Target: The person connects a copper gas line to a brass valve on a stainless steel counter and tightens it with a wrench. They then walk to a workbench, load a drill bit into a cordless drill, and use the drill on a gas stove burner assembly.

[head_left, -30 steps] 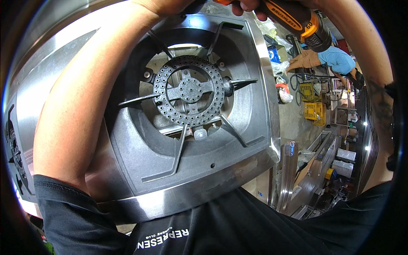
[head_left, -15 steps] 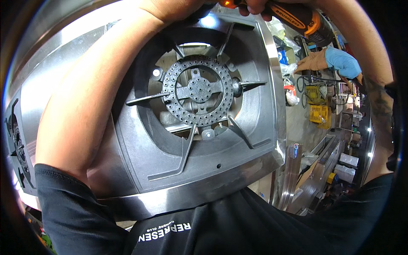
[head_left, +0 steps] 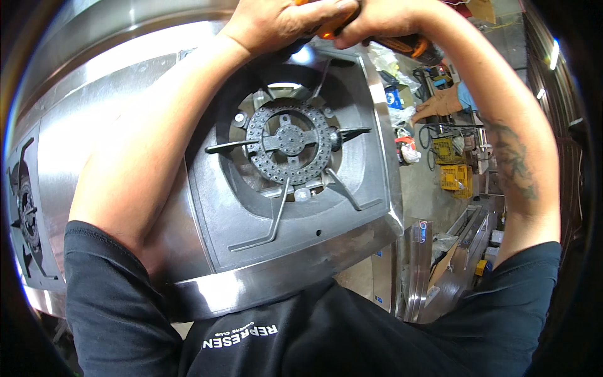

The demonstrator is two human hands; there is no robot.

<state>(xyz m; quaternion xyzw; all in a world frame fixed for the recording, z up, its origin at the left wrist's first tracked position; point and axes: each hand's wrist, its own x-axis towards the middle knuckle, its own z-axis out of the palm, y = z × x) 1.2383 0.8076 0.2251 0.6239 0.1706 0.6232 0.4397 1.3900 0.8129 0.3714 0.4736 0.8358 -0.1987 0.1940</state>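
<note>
At the top edge, beyond the far side of a gas stove, both my hands are on an orange-and-black cordless drill (head_left: 405, 45). My left hand (head_left: 276, 22) is closed over its front part, and a small orange light glows beside the fingers. My right hand (head_left: 380, 17) grips the drill from the right. The drill's tip and whatever it meets are hidden behind the left hand and the stove. Below lies the black burner plate (head_left: 295, 229), with a round cast burner ring (head_left: 256, 151) and several pot-support prongs on it.
The steel stove top (head_left: 144, 264) runs left to a second burner (head_left: 26, 207). On the floor at right lie yellow crates (head_left: 453, 179), plastic bags (head_left: 409, 154) and steel panels (head_left: 418, 270). Another person's arm (head_left: 443, 103) reaches in at right.
The view has shifted, so more of both hands shows. The drill now appears further left, with the left hand visibly over its front. The other person is mostly covered by my right arm.
</note>
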